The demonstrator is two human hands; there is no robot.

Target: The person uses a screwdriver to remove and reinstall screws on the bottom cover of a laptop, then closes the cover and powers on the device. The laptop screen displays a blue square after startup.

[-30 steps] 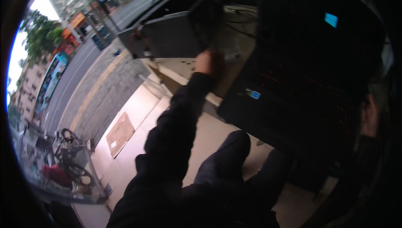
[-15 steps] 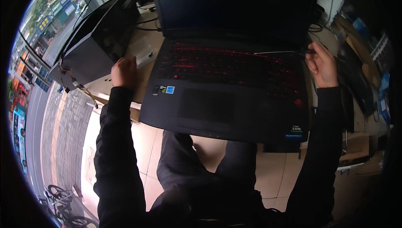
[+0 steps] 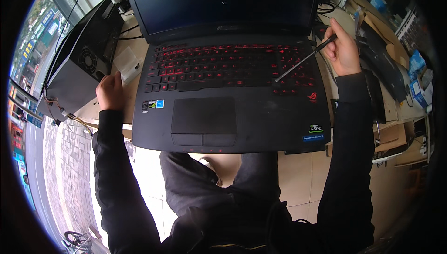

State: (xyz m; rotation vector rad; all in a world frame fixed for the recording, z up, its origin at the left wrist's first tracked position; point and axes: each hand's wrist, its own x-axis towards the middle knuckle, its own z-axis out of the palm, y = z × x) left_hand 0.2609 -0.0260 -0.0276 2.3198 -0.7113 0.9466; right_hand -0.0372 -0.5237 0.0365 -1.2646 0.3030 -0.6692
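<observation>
An open black laptop (image 3: 260, 114) with a red-lit keyboard lies in front of me. Its screen (image 3: 223, 2) is dark apart from a tiny light mark. My right hand (image 3: 343, 51) is closed around the dark handle of a long thin screwdriver (image 3: 302, 61). The metal shaft slants down to the left, and its tip is over the keys at the keyboard's lower right; whether it touches them I cannot tell. Left of the laptop, my left hand (image 3: 110, 92) is held closed, fingers curled; its inside is hidden. Close by it lies a small clear plastic bag (image 3: 126, 63).
A dark computer case (image 3: 77, 74) with a fan grille and loose wires stands at the left. Beyond it a window shows a street. Cables (image 3: 326, 8) run behind the laptop. Dark panels (image 3: 372, 51), cardboard and blue packages (image 3: 416, 63) crowd the right side.
The view has shifted, so the laptop sits further left in it. The screwdriver's tip has swung down toward the lower right keys. The bright blue logo on the screen is gone.
</observation>
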